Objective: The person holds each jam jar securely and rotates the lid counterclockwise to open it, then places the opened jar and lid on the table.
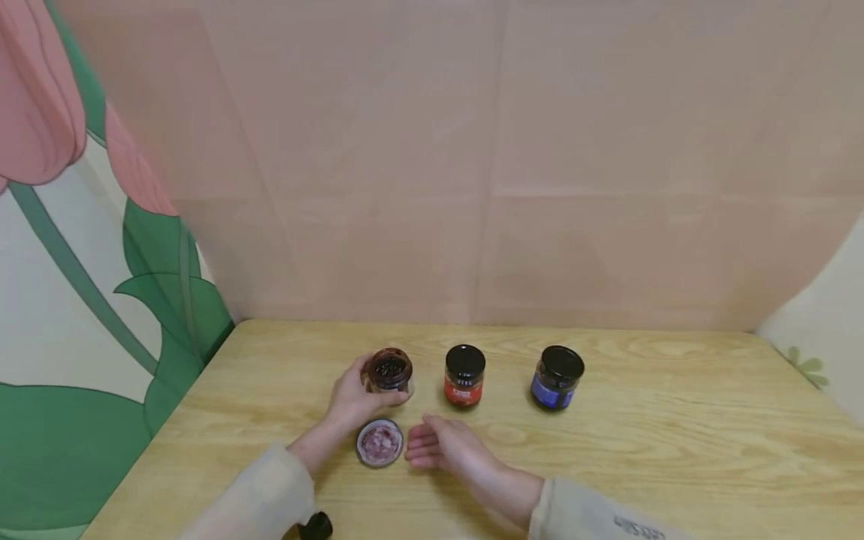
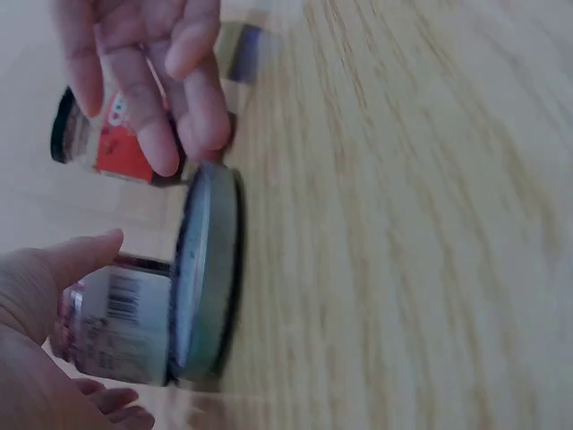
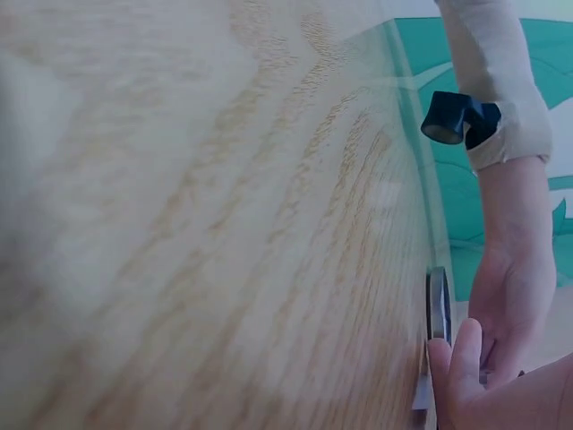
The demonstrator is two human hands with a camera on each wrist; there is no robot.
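Observation:
An uncovered glass jar (image 1: 390,371) with dark contents stands at the left of the wooden table. My left hand (image 1: 355,394) holds it, thumb across the front and fingers round the left side. Its white barcode label (image 2: 125,313) shows in the left wrist view. In front of the jar lies a round lid (image 1: 379,443), its smeared inner face upward. My right hand (image 1: 452,448) is just right of the lid, fingers loosely extended, palm turned left and nothing in it. In the right wrist view, part of the lid (image 3: 438,305) appears edge-on beyond the right fingers.
Right of the uncovered jar stands a black-lidded jar with a red label (image 1: 463,376). Farther right is another black-lidded jar, with a blue label (image 1: 556,379). The wooden table (image 1: 675,420) ends at a pinkish cloth backdrop (image 1: 472,165). A black device (image 3: 458,118) sits at my left cuff.

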